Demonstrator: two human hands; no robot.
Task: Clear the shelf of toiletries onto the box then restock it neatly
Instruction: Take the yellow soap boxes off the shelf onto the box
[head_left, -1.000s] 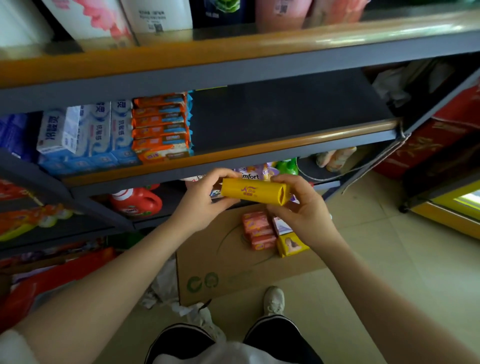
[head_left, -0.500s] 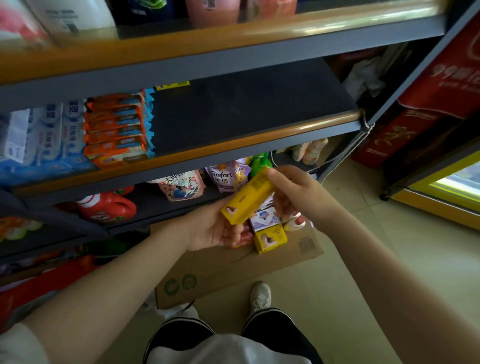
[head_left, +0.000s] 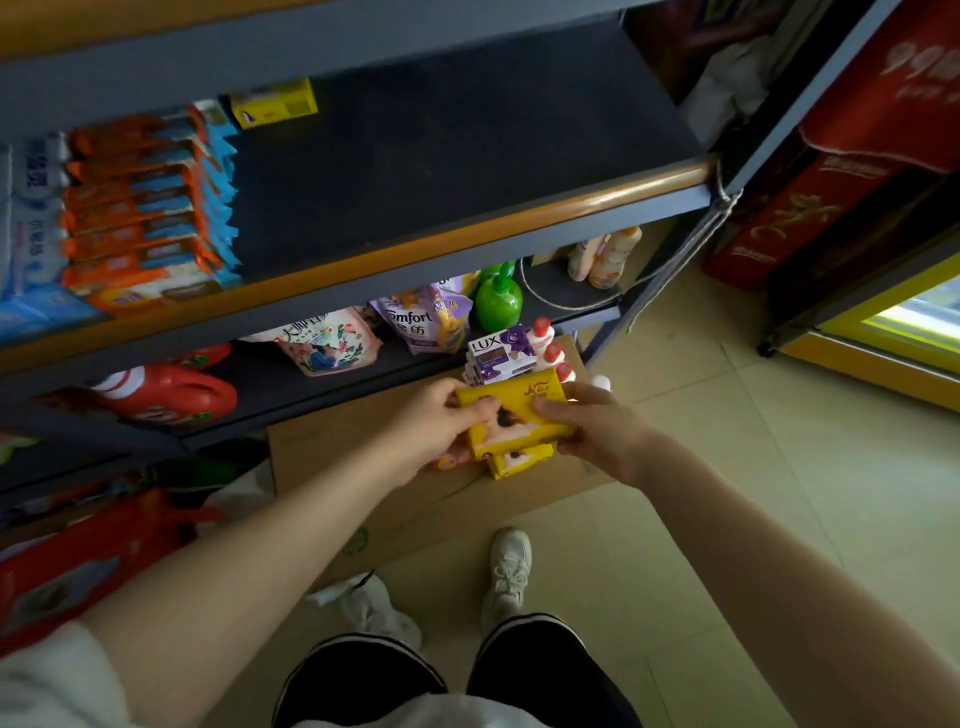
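Both hands hold a yellow soap box (head_left: 514, 413) flat, just above the cardboard box (head_left: 363, 457) on the floor. My left hand (head_left: 434, 428) grips its left end and my right hand (head_left: 597, 426) grips its right end. Directly under it lies another yellow soap box (head_left: 519, 462), with pink soap packs (head_left: 449, 460) partly hidden beside it. Purple LUX soap boxes (head_left: 496, 353) and red-capped white bottles (head_left: 550, 348) stand at the cardboard's far end. The dark shelf (head_left: 441, 156) above is mostly bare; one yellow soap box (head_left: 272, 104) sits at its back.
Orange and blue packs (head_left: 145, 208) are stacked at the shelf's left. On the lower shelf are a red detergent jug (head_left: 171, 395), refill pouches (head_left: 426, 322) and a green bottle (head_left: 498, 301). Red cartons (head_left: 831, 197) and a yellow-framed cabinet (head_left: 893, 338) stand right. My shoes (head_left: 511, 566) are behind the cardboard.
The yellow soap box has come down from shelf-front height to just over the cardboard box and turned flat, face up. Both hands kept hold of it. My view has tipped downward.
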